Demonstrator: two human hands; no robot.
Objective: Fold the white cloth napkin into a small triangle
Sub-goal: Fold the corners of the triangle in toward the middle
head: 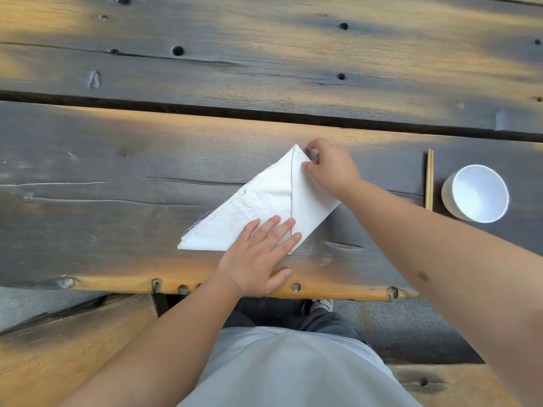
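Observation:
The white cloth napkin [261,204] lies folded on the dark wooden table, a slanted shape with a flap folded over along a straight vertical edge. Its far tip points up near my right hand [329,168], whose thumb and fingers pinch the flap's upper corner. My left hand [261,254] lies flat with fingers spread, pressing on the napkin's near right part across the flap's edge. Loose threads hang from the napkin's left side.
A white bowl [477,193] stands at the right, with a pair of wooden chopsticks [429,179] lying just left of it. A gap between planks [264,114] runs across the table beyond the napkin. The table's near edge [323,292] is just under my left wrist.

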